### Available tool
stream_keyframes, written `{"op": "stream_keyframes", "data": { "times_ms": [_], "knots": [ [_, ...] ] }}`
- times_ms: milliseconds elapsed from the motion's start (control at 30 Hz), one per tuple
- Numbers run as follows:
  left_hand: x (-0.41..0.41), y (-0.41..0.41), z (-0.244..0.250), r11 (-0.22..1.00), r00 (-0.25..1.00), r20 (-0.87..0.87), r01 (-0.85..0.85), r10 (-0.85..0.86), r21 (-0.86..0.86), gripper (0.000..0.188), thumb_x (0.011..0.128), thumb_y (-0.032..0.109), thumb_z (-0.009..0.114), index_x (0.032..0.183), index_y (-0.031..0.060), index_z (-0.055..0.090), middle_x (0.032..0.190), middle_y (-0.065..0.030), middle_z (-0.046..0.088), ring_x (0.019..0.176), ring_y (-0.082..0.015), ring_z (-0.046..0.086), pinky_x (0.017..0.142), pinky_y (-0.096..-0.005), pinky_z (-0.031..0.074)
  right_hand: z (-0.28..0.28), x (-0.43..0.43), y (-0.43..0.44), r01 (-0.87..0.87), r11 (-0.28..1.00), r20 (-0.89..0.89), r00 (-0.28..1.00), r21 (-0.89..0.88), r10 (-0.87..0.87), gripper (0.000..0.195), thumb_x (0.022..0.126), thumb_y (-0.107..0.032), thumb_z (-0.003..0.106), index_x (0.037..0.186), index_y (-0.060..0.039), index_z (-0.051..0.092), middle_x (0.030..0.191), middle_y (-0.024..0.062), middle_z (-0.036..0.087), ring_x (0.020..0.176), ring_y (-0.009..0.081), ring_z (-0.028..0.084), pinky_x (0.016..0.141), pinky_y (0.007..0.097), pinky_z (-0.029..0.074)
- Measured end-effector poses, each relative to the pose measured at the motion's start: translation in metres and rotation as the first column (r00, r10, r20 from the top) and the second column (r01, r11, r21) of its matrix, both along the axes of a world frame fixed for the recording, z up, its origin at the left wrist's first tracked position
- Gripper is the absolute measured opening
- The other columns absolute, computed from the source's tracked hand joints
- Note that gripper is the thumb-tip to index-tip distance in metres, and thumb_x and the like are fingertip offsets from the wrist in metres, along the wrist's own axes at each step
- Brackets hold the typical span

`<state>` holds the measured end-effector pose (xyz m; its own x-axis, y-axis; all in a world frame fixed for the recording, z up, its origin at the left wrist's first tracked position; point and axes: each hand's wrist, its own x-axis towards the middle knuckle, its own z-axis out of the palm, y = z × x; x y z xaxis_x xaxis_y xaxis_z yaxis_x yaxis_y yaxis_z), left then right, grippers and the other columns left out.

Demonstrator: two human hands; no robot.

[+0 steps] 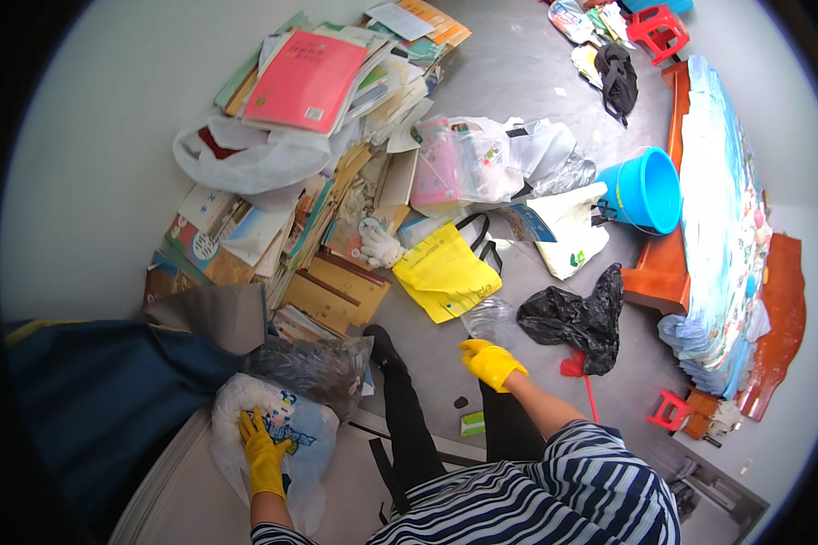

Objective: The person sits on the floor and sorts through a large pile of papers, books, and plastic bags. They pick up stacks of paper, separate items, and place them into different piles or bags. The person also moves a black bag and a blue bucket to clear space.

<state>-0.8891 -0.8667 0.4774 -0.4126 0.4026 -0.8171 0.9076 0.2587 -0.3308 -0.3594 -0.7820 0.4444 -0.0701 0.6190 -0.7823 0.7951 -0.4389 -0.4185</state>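
My left hand [266,453], in a yellow rubber glove, rests with spread fingers on a full white plastic bag [313,436] at the lower left. Whether it grips the plastic, I cannot tell. A dark translucent bag [313,368] lies just beyond that. My right hand [492,362], gloved in yellow as well, hovers above the grey floor over my leg, its fingers partly curled; its palm side is hidden. Near it are a clear plastic bag [491,320], a yellow tote bag [446,272] with black handles and a crumpled black plastic bag [572,317].
Tall piles of books and papers [307,82] line the left wall. A blue bucket [644,191] stands by the wooden bed [658,272]. Further things on the floor include a white bag [572,231], a black backpack [617,82], a green packet [472,424] and a small red stool [669,411].
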Motion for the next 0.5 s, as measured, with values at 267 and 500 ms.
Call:
{"op": "stream_keyframes", "data": {
  "times_ms": [267,500],
  "knots": [
    [0.029,0.064,-0.02,0.929,0.985,-0.008,0.162,-0.174,-0.332,0.097,0.075,0.033,0.082,0.152,0.0144,0.027,0.153,-0.0155,0.036,0.143,-0.0292,0.033,0.116,-0.0362,0.03,-0.094,0.152,-0.046,-0.041,0.988,-0.05,0.998,-0.151,0.034,0.037,0.091,-0.029,0.056,0.122,-0.0121,0.065,0.126,0.0132,0.063,0.119,0.0307,0.057,0.101,0.0375,0.044],
    [0.283,0.17,-0.07,0.85,0.932,0.33,-0.05,-0.148,0.524,0.069,0.077,0.017,0.074,0.14,0.0081,0.049,0.138,-0.0191,0.054,0.126,-0.0358,0.052,0.107,-0.0409,0.04,-0.088,0.208,0.042,-0.306,0.934,0.009,0.95,-0.185,0.313,0.061,0.083,-0.035,0.067,0.137,-0.0088,0.054,0.137,0.0178,0.056,0.127,0.0336,0.051,0.107,0.04,0.04]
  ]
}}
